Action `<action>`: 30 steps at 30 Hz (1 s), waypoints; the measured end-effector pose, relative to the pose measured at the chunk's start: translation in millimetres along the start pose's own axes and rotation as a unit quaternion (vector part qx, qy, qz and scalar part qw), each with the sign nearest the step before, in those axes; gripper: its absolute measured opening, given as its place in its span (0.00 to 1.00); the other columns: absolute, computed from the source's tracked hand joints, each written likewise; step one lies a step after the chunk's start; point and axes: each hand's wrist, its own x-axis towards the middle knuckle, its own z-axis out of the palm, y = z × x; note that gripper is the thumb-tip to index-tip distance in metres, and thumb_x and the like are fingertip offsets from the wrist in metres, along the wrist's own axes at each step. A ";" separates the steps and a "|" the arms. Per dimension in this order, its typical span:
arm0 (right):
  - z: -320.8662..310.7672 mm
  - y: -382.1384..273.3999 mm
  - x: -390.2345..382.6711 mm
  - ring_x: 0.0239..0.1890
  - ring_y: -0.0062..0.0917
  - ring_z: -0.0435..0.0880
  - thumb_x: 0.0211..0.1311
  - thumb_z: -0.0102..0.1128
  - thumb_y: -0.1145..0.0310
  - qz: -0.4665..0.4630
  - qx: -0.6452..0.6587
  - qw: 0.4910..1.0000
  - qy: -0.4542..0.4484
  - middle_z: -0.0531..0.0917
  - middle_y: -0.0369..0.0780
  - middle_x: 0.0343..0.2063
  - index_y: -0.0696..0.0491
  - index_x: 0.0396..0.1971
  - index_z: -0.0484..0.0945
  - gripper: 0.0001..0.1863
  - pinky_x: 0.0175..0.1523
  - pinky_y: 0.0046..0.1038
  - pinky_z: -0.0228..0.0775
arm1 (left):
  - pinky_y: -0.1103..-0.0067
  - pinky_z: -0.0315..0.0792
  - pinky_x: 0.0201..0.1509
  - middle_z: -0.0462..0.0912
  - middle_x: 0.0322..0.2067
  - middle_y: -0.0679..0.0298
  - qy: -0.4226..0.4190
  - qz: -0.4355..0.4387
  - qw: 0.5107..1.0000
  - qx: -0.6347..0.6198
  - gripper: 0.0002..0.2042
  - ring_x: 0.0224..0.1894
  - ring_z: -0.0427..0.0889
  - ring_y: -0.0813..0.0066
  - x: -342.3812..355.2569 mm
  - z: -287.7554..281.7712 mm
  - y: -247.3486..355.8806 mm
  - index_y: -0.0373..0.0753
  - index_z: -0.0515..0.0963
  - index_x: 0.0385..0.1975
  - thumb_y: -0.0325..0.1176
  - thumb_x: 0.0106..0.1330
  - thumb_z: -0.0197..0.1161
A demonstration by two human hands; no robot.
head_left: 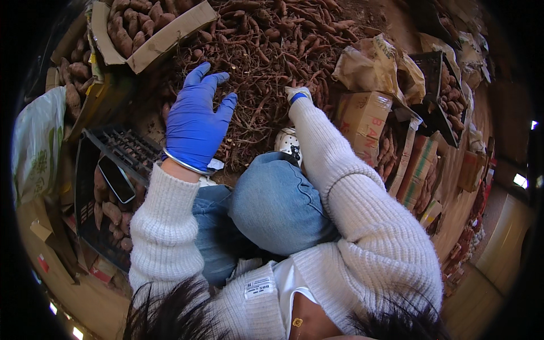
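Observation:
My left hand point(199, 119), in a blue glove, is open with bent, separated fingers over the left side of a loose pile of thin, rooty sweet potatoes point(260, 51). Ahead and to the right, my right hand point(297, 95), in a pale glove with a blue band, reaches into the pile. Its fingers look curled; what they hold, if anything, is hidden. A white clog point(288, 141) shows below it, beside my bent denim-covered knee point(277, 204).
A black crate point(85, 204) with sweet potatoes and a phone point(116, 179) stands at left, near a cardboard box point(139, 56) of sweet potatoes and a plastic bag point(37, 141). At right are a carton point(362, 124), crumpled bags point(362, 68) and another filled crate point(425, 68).

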 end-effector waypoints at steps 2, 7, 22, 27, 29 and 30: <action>-6.7 -3.6 -22.8 0.61 0.30 0.66 0.56 0.58 0.52 -0.019 -0.133 0.991 -0.016 0.64 0.41 0.62 0.53 0.60 0.64 0.34 0.61 0.26 0.57 | 0.71 0.65 0.59 0.67 0.56 0.54 -0.004 -0.018 1.000 0.004 0.17 0.56 0.69 0.58 -1.9 -2.0 0.6 0.39 0.75 0.46 0.35 0.57 0.63; -35.1 -4.9 -12.2 0.35 0.32 0.82 0.53 0.61 0.55 -0.098 -0.140 0.985 0.034 0.82 0.47 0.35 0.59 0.43 0.75 0.24 0.43 0.30 0.71 | 0.71 0.66 0.58 0.68 0.55 0.55 0.004 0.004 1.000 -0.005 0.17 0.55 0.70 0.58 3.6 -2.0 2.4 0.39 0.75 0.46 0.35 0.57 0.63; -101.9 -75.0 -243.1 0.26 0.19 0.81 0.59 0.57 0.76 -0.423 0.398 0.800 -0.147 0.79 0.42 0.44 0.58 0.38 0.72 0.08 0.27 0.17 0.77 | 0.73 0.68 0.53 0.74 0.48 0.53 0.008 0.091 0.995 -0.038 0.19 0.49 0.75 0.60 8.9 15.6 -1.3 0.39 0.74 0.48 0.38 0.58 0.63; -96.5 -78.8 -270.8 0.33 0.21 0.82 0.60 0.56 0.75 -0.447 0.341 0.799 -0.216 0.80 0.41 0.42 0.57 0.42 0.75 0.10 0.34 0.18 0.81 | 0.75 0.72 0.39 0.81 0.28 0.56 -0.041 0.015 0.992 -0.117 0.12 0.30 0.80 0.65 8.5 1.5 12.1 0.36 0.79 0.38 0.37 0.60 0.62; -86.1 -82.1 -282.2 0.29 0.19 0.81 0.62 0.55 0.73 -0.451 0.375 0.789 -0.185 0.81 0.39 0.37 0.58 0.45 0.75 0.12 0.30 0.14 0.77 | 0.75 0.72 0.38 0.81 0.28 0.55 -0.041 0.004 0.989 -0.139 0.12 0.30 0.79 0.65 8.5 -3.0 9.6 0.36 0.79 0.37 0.37 0.60 0.62; -81.8 -82.6 -285.7 0.27 0.18 0.81 0.62 0.55 0.72 -0.450 0.393 0.784 -0.170 0.82 0.37 0.34 0.59 0.46 0.75 0.13 0.28 0.12 0.74 | 0.74 0.72 0.37 0.81 0.28 0.55 -0.042 -0.002 0.988 -0.149 0.11 0.29 0.79 0.66 7.1 -4.9 8.9 0.36 0.79 0.36 0.37 0.60 0.62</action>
